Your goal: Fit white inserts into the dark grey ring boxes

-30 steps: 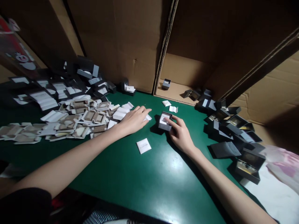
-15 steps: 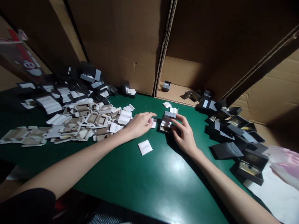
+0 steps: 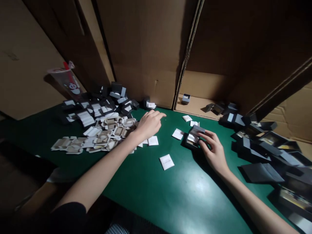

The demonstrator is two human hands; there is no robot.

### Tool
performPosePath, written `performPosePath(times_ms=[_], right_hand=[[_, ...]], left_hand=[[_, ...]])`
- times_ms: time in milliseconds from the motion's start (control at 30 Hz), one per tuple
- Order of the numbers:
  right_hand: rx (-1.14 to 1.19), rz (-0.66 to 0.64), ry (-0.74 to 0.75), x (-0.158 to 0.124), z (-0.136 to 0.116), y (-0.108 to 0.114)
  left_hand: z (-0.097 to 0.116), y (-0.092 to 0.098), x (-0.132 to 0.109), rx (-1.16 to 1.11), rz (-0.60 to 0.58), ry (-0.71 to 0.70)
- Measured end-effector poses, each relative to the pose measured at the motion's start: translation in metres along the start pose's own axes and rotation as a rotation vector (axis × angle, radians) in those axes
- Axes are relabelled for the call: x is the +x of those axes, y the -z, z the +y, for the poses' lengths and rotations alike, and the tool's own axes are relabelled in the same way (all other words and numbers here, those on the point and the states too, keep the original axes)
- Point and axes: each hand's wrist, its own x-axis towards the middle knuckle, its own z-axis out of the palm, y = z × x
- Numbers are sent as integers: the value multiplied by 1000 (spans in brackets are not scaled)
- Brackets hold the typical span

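My right hand (image 3: 214, 148) has its thumb and fingers on the right side of a small dark hinged box (image 3: 193, 138), which stands with its lid up and a white lining inside. My left hand (image 3: 149, 124) hovers at the right end of a pile of white-and-grey folded card inserts (image 3: 110, 133), its index finger stretched out and nothing visible in it. Between the hands lies a white square card (image 3: 177, 134). Nearer to me is another white card (image 3: 167, 162) with small print, and a third card (image 3: 153, 140) lies below my left hand.
Several dark open boxes (image 3: 85, 113) crowd the left back, and more dark boxes (image 3: 270, 146) line the right side. Cardboard walls (image 3: 146, 48) enclose the green table (image 3: 156, 195). One small box (image 3: 185, 98) sits on a cardboard ledge. A clear cup (image 3: 70, 83) stands back left.
My left hand has drawn away from the white card beside the box, leftward towards the insert pile. My right hand stays at the box. The view has turned left.
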Motion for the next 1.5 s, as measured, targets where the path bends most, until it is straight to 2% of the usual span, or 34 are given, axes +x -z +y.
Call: performPosePath(times_ms=[100, 200, 367, 533, 700, 833, 933, 1100, 1300, 1500], right_hand=[[30, 16, -48, -1, 3, 0], [59, 13, -100, -3, 8, 0], [62, 1, -153, -3, 9, 0], [73, -2, -167, 1, 5, -2], [94, -1, -178, 3, 3, -4], [116, 5, -178, 4, 2, -5], [132, -15, -179, 4, 2, -4], [152, -36, -186, 5, 1, -3], [168, -21, -181, 7, -1, -2], [174, -26, -156, 7, 1, 0]], left_hand=[[-16, 5, -1, 111, -23, 144], [-32, 12, -4, 167, -71, 230], [-53, 32, -11, 178, 10, 374], [-62, 35, -16, 257, -173, 549], [-57, 26, -14, 206, -186, 479], [-43, 6, -9, -42, -101, 263], [-32, -9, -7, -100, -120, 181], [-30, -12, -7, -31, -100, 168], [-42, -15, -7, -43, -192, 239], [-58, -27, -1, -200, -79, 265]])
